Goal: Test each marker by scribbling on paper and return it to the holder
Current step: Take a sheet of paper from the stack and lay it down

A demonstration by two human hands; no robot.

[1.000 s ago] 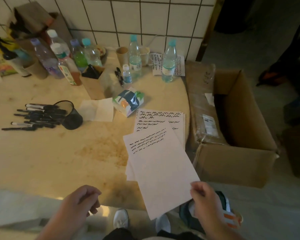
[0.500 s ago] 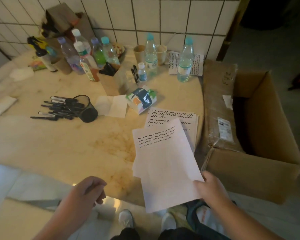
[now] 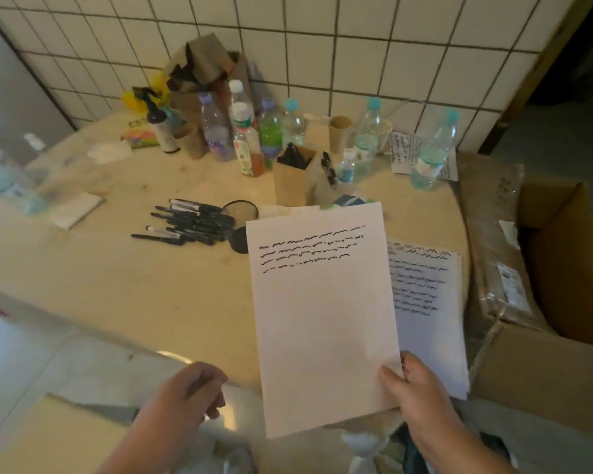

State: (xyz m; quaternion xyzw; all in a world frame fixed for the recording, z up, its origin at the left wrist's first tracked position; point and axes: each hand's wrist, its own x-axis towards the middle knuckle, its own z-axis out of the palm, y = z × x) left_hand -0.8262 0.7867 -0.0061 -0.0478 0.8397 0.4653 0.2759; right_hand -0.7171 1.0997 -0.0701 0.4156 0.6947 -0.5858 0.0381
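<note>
My right hand (image 3: 413, 391) pinches the lower right corner of a white sheet (image 3: 322, 319) with a few scribbled black lines at its top, lifted above the table. More scribbled sheets (image 3: 428, 302) lie stacked under it to the right. Several black markers (image 3: 189, 222) lie spilled on the beige table (image 3: 117, 285), next to a black mesh holder (image 3: 239, 213) tipped on its side and partly hidden by the sheet. My left hand (image 3: 189, 388) hovers at the table's near edge, fingers curled, holding nothing.
Several plastic bottles (image 3: 243, 138) and paper cups (image 3: 339, 131) crowd the back by the tiled wall. A small cardboard box (image 3: 291, 179) of dark items stands mid-table. A large open cardboard box (image 3: 545, 268) sits at the right. White tissues (image 3: 76, 210) lie at left.
My right hand has lifted the top sheet and swung it left and upright, so it now covers the holder's edge. The view has shifted left. My left hand stays curled near the edge.
</note>
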